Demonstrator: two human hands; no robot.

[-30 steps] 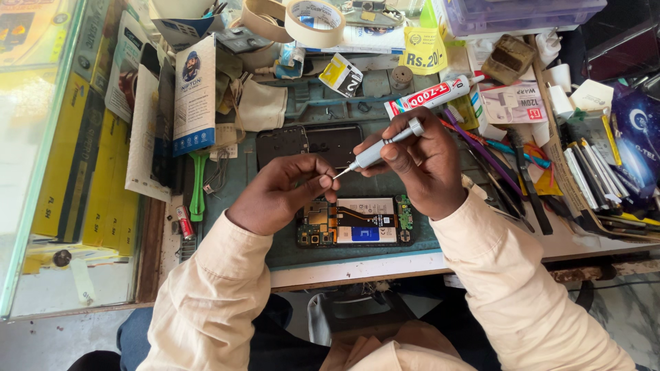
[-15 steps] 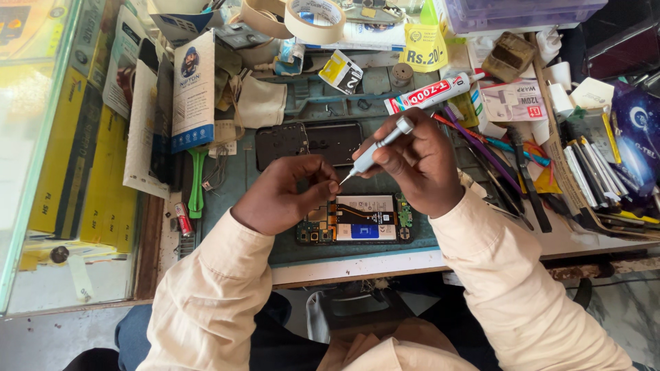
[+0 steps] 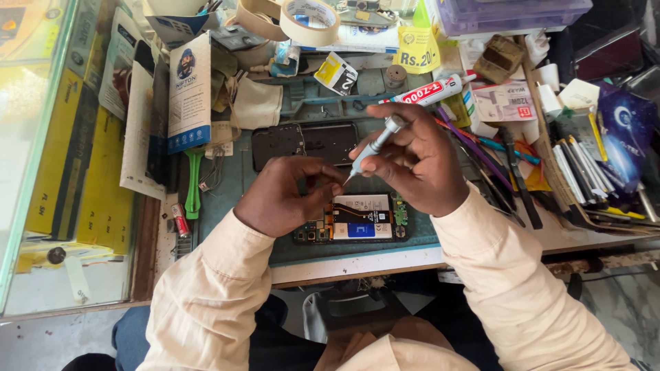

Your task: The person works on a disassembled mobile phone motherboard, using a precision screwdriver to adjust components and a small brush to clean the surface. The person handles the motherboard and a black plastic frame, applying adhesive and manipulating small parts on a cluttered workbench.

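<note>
An opened phone (image 3: 361, 220) lies on the green mat (image 3: 234, 199), its battery and circuit board showing. My right hand (image 3: 419, 161) grips a silver precision screwdriver (image 3: 375, 146), tip pointing down-left above the phone. My left hand (image 3: 289, 196) hovers over the phone's left end, thumb and forefinger pinched close to the screwdriver tip; whether they hold a small part I cannot tell. A black phone back cover (image 3: 302, 142) lies just beyond the hands.
A glue tube (image 3: 426, 91) lies beyond my right hand. Tape rolls (image 3: 309, 20) sit at the back. Several tools and pens (image 3: 509, 172) crowd the right side. Green tweezers (image 3: 193, 182) and boxes (image 3: 189, 89) stand at left, beside a glass counter (image 3: 34, 137).
My right hand has lifted the screwdriver slightly and tilted it more upright. My left fingers have come up to meet its tip. The phone has not moved.
</note>
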